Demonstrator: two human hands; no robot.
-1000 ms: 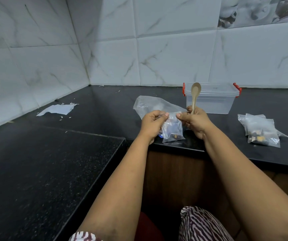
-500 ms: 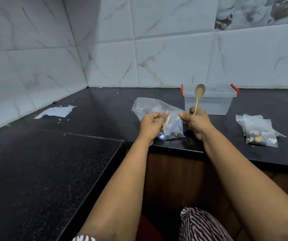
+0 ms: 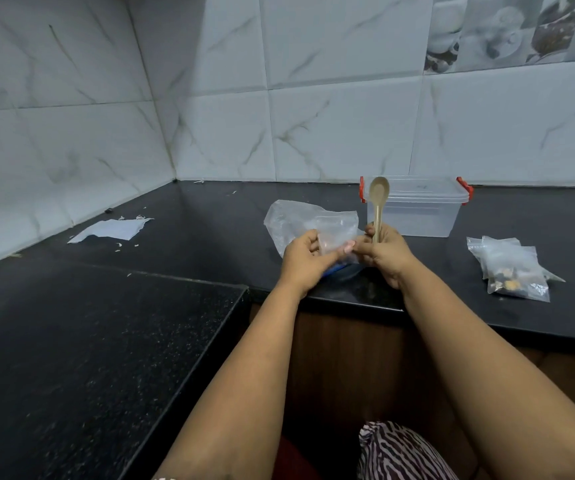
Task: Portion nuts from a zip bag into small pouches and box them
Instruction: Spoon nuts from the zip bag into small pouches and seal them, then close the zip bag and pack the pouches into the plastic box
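Nuts sit in the small pouch [image 3: 331,244] I pinch between my left hand [image 3: 305,259] and right hand [image 3: 385,252] over the counter edge, the right also gripping a spoon [image 3: 378,202], so an unsealed zip could spill them.

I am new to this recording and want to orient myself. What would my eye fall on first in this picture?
First, the two hands meeting at the counter's front edge: the left hand and right hand pinch a small clear pouch between them, and the right hand also holds a wooden spoon upright. Behind stands a lidded clear box with red clips; to the right lies a pile of filled pouches.
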